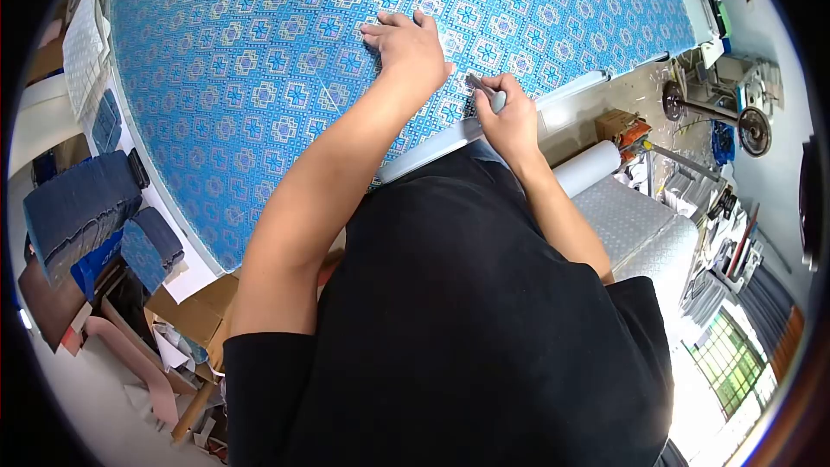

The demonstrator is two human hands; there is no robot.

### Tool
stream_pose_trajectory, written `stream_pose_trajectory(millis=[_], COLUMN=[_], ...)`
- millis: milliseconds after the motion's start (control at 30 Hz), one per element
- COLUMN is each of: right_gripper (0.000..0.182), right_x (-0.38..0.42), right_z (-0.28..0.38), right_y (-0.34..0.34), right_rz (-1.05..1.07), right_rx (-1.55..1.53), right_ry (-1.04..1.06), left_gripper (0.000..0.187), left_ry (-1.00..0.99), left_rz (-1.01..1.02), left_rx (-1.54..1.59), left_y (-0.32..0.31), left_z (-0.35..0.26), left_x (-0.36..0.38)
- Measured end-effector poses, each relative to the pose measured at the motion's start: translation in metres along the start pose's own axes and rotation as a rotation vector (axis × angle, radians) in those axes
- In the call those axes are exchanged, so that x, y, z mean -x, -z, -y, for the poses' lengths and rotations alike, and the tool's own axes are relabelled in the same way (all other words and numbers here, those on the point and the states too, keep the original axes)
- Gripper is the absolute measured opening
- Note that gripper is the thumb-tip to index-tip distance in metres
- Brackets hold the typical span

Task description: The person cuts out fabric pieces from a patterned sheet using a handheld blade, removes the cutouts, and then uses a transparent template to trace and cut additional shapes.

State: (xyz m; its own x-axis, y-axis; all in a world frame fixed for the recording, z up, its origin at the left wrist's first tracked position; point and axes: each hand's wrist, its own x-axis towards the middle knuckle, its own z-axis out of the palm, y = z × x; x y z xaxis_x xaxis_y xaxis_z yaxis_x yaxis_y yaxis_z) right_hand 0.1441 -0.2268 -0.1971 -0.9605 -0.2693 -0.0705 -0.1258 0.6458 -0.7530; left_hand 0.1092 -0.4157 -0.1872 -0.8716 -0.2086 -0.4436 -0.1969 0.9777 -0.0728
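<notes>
A blue patterned fabric (294,95) with cross and diamond motifs covers the large work table. My left hand (411,52) lies palm down on the fabric with its fingers spread, holding nothing. Close to the table's near edge, my right hand (510,117) is closed around a small tool (496,101) with a grey, rounded handle and a narrow dark tip. The tip points toward my left hand, at the fabric. Its exact kind is hard to make out, and my fingers hide part of the handle.
Along the near edge runs a pale metal-like strip (428,151). Right of me lie a white roll (588,169) and a silvery patterned sheet (627,216). A barbell-like wheeled bar (705,112) is farther right. Dark blue fabric pieces (86,203) hang at the left, above a cardboard box (194,307).
</notes>
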Motion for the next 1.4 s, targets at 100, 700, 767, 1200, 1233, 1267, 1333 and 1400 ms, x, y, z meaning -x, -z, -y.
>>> stream_pose_trajectory(millis=[100,700,767,1200,1233,1267,1333,1400], right_gripper=[0.022,0.023,0.023,0.022,0.021,0.021,0.021,0.021], right_x=[-0.001,-0.026,-0.025,-0.043,-0.041,-0.04,-0.039,-0.043], right_z=[0.006,0.024,0.019,0.008,0.007,0.006,0.01,0.01], right_y=[0.0,0.0,0.0,0.011,0.008,0.008,0.007,0.006], right_rz=[0.007,0.096,0.075,0.15,0.137,0.142,0.127,0.14], right_rx=[0.029,0.269,0.246,0.209,0.215,0.218,0.227,0.226], right_ry=[-0.018,-0.086,-0.051,0.094,0.088,0.093,0.053,0.055], left_gripper=[0.104,0.098,0.098,0.092,0.092,0.092,0.091,0.091], left_ry=[0.006,0.055,0.052,0.051,0.05,0.056,0.058,0.057], left_rz=[-0.004,-0.021,-0.025,-0.071,-0.07,-0.069,-0.083,-0.08], left_rx=[-0.005,-0.121,-0.138,-0.189,-0.187,-0.183,-0.191,-0.192], left_y=[-0.001,-0.008,-0.009,-0.009,-0.009,-0.009,-0.009,-0.007], left_z=[0.0,-0.009,-0.01,-0.008,-0.008,-0.008,-0.008,-0.007], left_x=[0.0,-0.007,-0.006,-0.001,-0.001,-0.002,0.0,0.001])
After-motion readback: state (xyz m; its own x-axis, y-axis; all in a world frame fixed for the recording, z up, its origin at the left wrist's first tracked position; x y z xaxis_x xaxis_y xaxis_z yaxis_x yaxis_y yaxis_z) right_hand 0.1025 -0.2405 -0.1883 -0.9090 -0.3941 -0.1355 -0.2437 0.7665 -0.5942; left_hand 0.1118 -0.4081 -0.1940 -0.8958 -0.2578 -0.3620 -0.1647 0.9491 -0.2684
